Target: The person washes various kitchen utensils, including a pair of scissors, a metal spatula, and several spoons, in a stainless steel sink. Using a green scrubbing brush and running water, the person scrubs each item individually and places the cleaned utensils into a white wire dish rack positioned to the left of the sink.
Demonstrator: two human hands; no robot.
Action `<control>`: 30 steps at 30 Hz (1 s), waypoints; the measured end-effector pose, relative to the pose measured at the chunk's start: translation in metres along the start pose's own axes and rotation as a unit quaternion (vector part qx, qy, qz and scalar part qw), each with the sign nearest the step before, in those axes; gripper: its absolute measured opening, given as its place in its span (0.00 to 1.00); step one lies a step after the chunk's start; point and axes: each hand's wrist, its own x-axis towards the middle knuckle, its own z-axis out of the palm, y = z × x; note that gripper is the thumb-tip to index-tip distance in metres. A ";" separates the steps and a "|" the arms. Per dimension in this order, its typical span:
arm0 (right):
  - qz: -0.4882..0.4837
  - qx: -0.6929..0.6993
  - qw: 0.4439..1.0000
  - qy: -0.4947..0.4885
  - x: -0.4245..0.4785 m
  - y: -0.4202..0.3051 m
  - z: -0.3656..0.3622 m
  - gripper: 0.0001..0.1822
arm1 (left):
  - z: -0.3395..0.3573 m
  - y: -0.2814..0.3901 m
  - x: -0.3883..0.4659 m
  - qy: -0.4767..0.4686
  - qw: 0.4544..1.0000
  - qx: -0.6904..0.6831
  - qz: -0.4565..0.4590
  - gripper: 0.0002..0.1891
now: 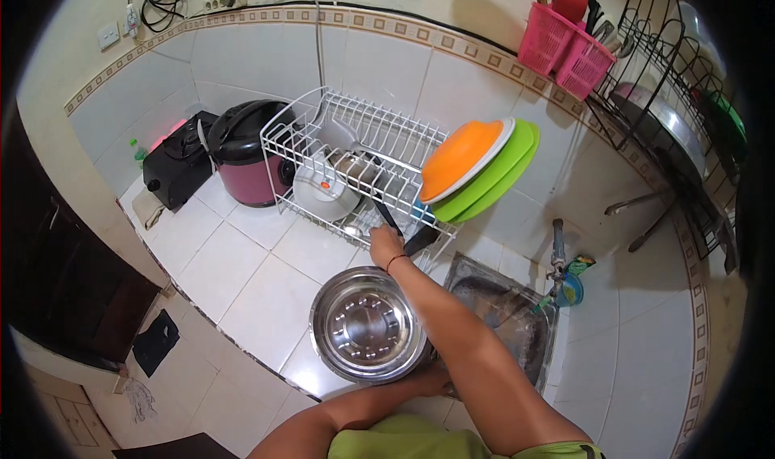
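My right hand is closed around the black handle of a utensil that reaches into the white wire dish rack. The utensil's far end is hard to make out among the rack's wires. Just below this hand, a stainless steel basin sits on the tiled counter. My left hand is low at the basin's right side, near the sink. My right forearm partly covers it, so its fingers do not show. Inside the rack are a white bowl and a large grey ladle.
Orange and green plates lean at the rack's right end. A rice cooker and a black appliance stand left. A tap overhangs the sink. Pink utensil baskets and a black wire shelf hang upper right.
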 end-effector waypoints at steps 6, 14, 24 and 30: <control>-0.251 0.300 0.915 0.095 -0.096 0.011 -0.058 0.10 | -0.014 -0.003 -0.010 -0.113 0.988 0.096 -0.047 0.23; 0.159 0.242 0.934 0.207 -0.266 0.201 0.016 0.08 | -0.026 0.005 -0.002 -0.253 0.943 0.149 -0.157 0.25; 0.305 0.193 0.928 0.097 -0.270 0.258 0.143 0.14 | -0.026 0.011 0.002 -0.253 0.948 0.148 -0.126 0.27; 0.305 0.225 0.919 0.112 -0.274 0.259 0.120 0.17 | -0.029 0.026 0.015 -0.272 0.934 0.131 -0.191 0.26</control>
